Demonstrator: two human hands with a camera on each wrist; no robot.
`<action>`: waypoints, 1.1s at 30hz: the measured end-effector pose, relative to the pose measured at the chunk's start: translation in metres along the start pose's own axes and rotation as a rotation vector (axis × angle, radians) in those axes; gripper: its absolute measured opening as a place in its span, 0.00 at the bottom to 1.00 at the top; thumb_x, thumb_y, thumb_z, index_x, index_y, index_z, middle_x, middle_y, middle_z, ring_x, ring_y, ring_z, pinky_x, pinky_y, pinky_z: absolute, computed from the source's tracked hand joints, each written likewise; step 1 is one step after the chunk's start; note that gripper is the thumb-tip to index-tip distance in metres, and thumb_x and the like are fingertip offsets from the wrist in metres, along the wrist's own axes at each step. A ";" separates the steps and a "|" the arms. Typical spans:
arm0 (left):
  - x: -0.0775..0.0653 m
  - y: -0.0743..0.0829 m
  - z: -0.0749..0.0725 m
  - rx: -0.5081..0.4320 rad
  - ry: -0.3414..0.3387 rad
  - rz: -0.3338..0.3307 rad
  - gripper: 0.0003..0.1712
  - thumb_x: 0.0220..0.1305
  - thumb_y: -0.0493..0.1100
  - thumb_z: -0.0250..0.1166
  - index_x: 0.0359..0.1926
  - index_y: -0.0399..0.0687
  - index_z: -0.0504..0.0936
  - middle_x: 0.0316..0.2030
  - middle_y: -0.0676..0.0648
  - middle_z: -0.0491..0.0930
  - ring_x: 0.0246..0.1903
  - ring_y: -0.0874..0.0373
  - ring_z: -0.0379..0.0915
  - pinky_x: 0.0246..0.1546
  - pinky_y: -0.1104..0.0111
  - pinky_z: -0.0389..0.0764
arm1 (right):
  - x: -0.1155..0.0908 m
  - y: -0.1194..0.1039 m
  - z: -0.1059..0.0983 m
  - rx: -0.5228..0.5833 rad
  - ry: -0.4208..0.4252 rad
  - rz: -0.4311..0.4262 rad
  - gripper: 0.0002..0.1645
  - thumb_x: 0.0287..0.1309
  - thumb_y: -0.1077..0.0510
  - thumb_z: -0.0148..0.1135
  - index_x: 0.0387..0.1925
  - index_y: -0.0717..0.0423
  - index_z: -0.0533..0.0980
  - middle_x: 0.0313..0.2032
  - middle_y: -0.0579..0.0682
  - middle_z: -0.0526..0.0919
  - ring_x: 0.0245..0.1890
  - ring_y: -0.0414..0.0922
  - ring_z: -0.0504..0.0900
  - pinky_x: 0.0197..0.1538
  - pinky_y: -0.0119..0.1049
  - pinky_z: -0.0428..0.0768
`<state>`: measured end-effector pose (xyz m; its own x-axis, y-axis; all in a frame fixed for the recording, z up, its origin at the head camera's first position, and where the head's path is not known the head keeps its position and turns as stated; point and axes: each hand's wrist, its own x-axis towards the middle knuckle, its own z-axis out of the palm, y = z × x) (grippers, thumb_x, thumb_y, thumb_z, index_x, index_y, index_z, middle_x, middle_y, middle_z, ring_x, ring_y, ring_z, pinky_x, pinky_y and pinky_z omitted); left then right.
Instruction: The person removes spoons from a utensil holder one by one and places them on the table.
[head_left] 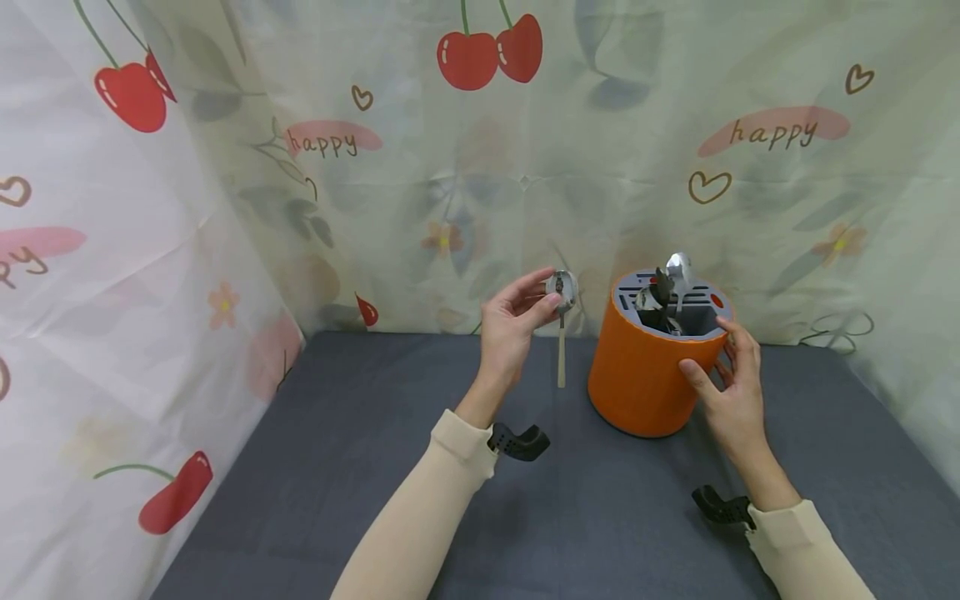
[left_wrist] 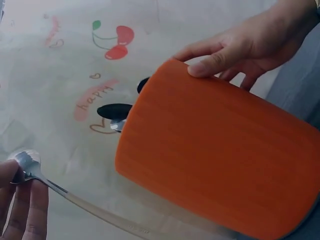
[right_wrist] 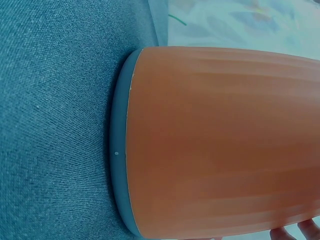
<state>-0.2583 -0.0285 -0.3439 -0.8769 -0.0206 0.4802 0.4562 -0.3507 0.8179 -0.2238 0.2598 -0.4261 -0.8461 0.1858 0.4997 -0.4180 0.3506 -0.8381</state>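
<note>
My left hand (head_left: pixel 508 329) pinches a metal spoon (head_left: pixel 561 354) by its bowl, with the long handle pointing down. It is raised to the left of an orange cylindrical utensil holder (head_left: pixel 645 383). In the left wrist view the spoon (left_wrist: pixel 95 209) shows a pale handle. My right hand (head_left: pixel 733 400) grips the holder's right side near the top, thumb in front and a finger at the grey slotted top (head_left: pixel 701 323). Another spoon (head_left: pixel 679 273) stands bowl up in the holder's large opening, among black and shiny utensils (head_left: pixel 660 287). Their lower parts are hidden inside.
The holder stands on a dark grey cloth-covered table (head_left: pixel 390 417), near its back edge. A printed curtain (head_left: pixel 525 200) with cherries and lettering hangs behind, and another printed sheet (head_left: pixel 97 333) hangs on the left. Black wrist mounts (head_left: pixel 521 442) stick out from both sleeves.
</note>
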 end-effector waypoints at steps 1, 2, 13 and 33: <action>0.000 -0.002 -0.001 0.002 -0.005 -0.009 0.21 0.67 0.28 0.69 0.61 0.32 0.83 0.45 0.37 0.86 0.41 0.58 0.84 0.42 0.66 0.88 | 0.000 0.000 0.000 -0.001 0.000 -0.001 0.43 0.70 0.62 0.66 0.80 0.43 0.60 0.76 0.45 0.55 0.77 0.52 0.59 0.78 0.43 0.60; 0.000 -0.003 -0.002 0.004 -0.008 -0.018 0.21 0.67 0.28 0.69 0.61 0.33 0.83 0.45 0.38 0.86 0.40 0.59 0.84 0.41 0.67 0.88 | 0.000 0.000 0.000 -0.002 -0.001 -0.003 0.43 0.70 0.62 0.66 0.80 0.43 0.60 0.76 0.45 0.55 0.77 0.52 0.59 0.78 0.43 0.60; 0.001 -0.017 -0.011 0.012 -0.031 -0.109 0.21 0.66 0.27 0.70 0.60 0.32 0.84 0.45 0.37 0.86 0.38 0.59 0.84 0.38 0.68 0.88 | 0.000 0.001 -0.001 -0.007 -0.003 -0.020 0.43 0.70 0.63 0.66 0.80 0.44 0.60 0.76 0.45 0.54 0.77 0.50 0.59 0.78 0.41 0.61; -0.006 -0.043 -0.024 0.056 -0.006 -0.279 0.21 0.66 0.28 0.70 0.60 0.32 0.84 0.42 0.45 0.82 0.40 0.57 0.83 0.42 0.65 0.89 | -0.001 -0.002 0.000 -0.005 -0.001 -0.021 0.44 0.69 0.63 0.67 0.80 0.44 0.60 0.76 0.46 0.54 0.77 0.51 0.59 0.78 0.45 0.60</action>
<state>-0.2759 -0.0352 -0.3898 -0.9689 0.0748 0.2359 0.2051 -0.2903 0.9347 -0.2216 0.2591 -0.4248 -0.8375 0.1776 0.5168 -0.4339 0.3588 -0.8264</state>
